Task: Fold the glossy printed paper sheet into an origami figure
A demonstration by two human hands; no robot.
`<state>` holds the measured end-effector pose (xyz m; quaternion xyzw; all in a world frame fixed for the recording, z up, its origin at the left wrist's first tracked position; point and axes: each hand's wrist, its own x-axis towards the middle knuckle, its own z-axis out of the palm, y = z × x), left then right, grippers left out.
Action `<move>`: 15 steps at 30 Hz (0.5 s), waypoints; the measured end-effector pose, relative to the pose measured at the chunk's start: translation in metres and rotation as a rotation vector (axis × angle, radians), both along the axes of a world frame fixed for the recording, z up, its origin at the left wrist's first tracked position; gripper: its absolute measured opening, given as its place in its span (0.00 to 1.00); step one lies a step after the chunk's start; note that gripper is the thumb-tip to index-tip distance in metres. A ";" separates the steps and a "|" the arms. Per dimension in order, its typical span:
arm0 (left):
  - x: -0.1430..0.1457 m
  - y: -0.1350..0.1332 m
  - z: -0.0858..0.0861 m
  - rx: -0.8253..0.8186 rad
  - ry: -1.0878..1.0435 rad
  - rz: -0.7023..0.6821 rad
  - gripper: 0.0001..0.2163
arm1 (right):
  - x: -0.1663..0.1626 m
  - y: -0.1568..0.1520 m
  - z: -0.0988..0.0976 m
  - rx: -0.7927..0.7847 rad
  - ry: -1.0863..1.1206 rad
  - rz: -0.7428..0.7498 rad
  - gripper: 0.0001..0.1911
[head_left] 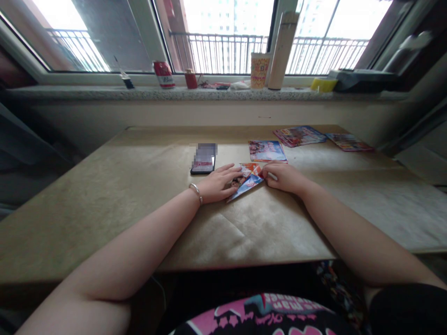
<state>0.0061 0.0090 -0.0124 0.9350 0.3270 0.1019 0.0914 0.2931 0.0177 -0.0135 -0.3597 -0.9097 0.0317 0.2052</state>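
A colourful printed sheet (248, 184), folded over so that a blue flap crosses its picture side, lies on the table in front of me. My left hand (217, 184) rests on its left part, fingers stretched out and apart. At the sheet's right corner, the curled fingers of my right hand (283, 177) are closed on the edge. A small pale spot shows by the right thumb; I cannot make out what it is. Just behind the sheet is a stack of similar printed sheets (267, 151). A dark phone (204, 159) lies beyond my left hand.
More printed sheets (300, 136) are spread at the table's back right, beside another pile (350, 142). On the windowsill (209, 94) stand a red can (164, 75), a red bottle (191, 79), a patterned cup (259, 70) and a tall tube (282, 51). The table's front edge is close to me.
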 end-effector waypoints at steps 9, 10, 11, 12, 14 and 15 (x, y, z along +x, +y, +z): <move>-0.001 -0.003 0.002 0.007 0.085 -0.081 0.28 | -0.004 0.003 -0.012 0.048 0.047 -0.121 0.09; -0.001 -0.002 0.002 0.014 0.085 -0.080 0.28 | -0.004 0.003 -0.013 0.045 0.049 -0.119 0.11; -0.001 -0.002 0.001 0.020 0.087 -0.078 0.28 | -0.005 0.003 -0.014 0.041 0.048 -0.110 0.12; 0.000 -0.002 0.001 0.027 0.087 -0.078 0.29 | -0.006 0.003 -0.014 0.035 0.048 -0.097 0.13; 0.000 -0.001 0.000 0.038 0.087 -0.077 0.29 | -0.007 0.002 -0.015 0.017 0.059 -0.067 0.14; 0.000 -0.002 0.000 0.043 0.085 -0.075 0.29 | -0.008 0.002 -0.015 0.010 0.075 -0.055 0.14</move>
